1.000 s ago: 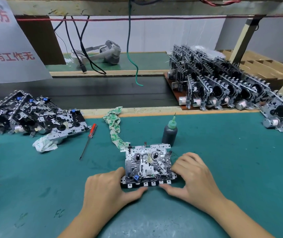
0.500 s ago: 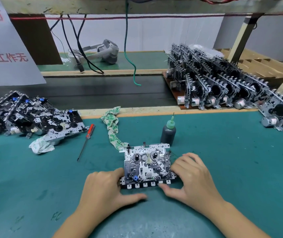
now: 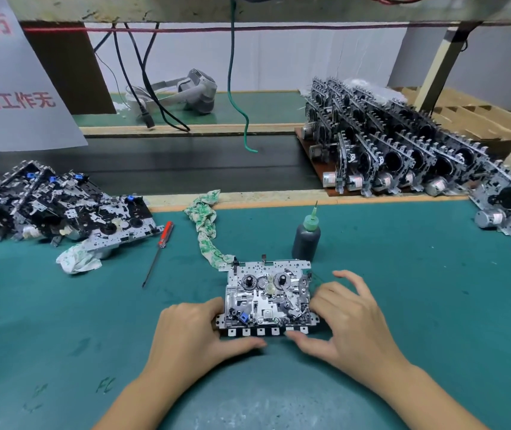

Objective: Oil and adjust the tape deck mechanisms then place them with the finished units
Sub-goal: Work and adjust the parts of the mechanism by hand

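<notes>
Silver stamped metal marks the tape deck mechanism (image 3: pixel 268 297), lying flat, face up, on the teal mat (image 3: pixel 418 290) at lower centre of the frame, its row of white tabs toward the person. The left hand (image 3: pixel 195 330) holds its left edge, fingers curled against the side and thumb stretched along the front under the tabs. The right hand (image 3: pixel 345 316) holds the right edge likewise, thumb along the front, though its outer fingers lift free and spread. Gripping both sides probably steadies the unit for inspection or adjusting.

Just behind it, slightly right, stands the dark oil bottle (image 3: pixel 306 238) with a green needle tip, upright and within reach. A green-patterned rag (image 3: pixel 207 231) trails from the mechanism's upper-left corner toward the mat's far edge. Left of that lies a red-handled screwdriver (image 3: pixel 158 252). At the left of the frame, mechanisms are heaped in a loose pile (image 3: pixel 62 209), likely awaiting work. At upper right, mechanisms stand on edge in tidy rows (image 3: pixel 397 159), likely the finished units.
</notes>
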Motion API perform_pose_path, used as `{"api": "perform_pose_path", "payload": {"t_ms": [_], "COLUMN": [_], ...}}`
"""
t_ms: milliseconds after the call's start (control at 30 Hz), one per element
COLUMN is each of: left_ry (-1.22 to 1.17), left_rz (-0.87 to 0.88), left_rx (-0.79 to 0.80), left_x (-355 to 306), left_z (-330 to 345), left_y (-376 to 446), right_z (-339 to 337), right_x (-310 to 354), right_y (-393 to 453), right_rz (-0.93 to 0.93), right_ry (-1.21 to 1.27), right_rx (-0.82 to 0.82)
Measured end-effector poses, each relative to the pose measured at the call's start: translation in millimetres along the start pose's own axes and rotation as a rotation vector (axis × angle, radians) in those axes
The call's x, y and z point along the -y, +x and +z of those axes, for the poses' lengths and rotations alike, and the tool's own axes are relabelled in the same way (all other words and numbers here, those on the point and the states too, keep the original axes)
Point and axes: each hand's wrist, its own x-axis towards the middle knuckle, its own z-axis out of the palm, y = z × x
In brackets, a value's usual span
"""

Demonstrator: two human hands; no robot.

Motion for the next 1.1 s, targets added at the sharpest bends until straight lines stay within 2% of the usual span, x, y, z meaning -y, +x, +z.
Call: {"api": "perform_pose_path", "payload": {"t_ms": [133,300,433,567,667,767,867,1100], "left_ry": [-0.003,-0.095,-0.224,-0.399,-0.587,-0.69,-0.748,-0.823], "left_rz": [-0.036,-0.083,-0.055,-0.038,-0.055,-0.202,-0.377,-0.449], "left_rx": [0.003,-0.021,-0.094,-0.159,-0.192,-0.254,-0.202,-0.171], "left_x": [2.4,4.2,0.3,-3.9,-7.9,-11.9,-12.6,-11.4], "left_z": [1.2,1.0,-6.0,-12.5,-11.9,-9.0,-6.0,-4.9], "left_y": [-1.2,-1.5,-1.7,-1.7,-2.5,3.1,11.2,14.6], "right_z": [-1.2,-12.2,-15.3,-23.2,-29.9,-32.8,-32.3,-31.4], "right_x": [2.4,5.1,8.2,15.1,18.6,21.5,23.9,27.1], "right_y": [2.8,6.9,6.5,12.7,19.9,27.9,37.7,43.8], "right_rz": [0.042,0.122,0.213,0.433,0.583,0.712,0.792,0.791], "right_ry": [0.047,0.352,0.535,0.774,0.936,1.027,1.098,1.058], "right_rx": [0.056,0.178,0.181,0.188,0.271,0.42,0.522,0.509]}}
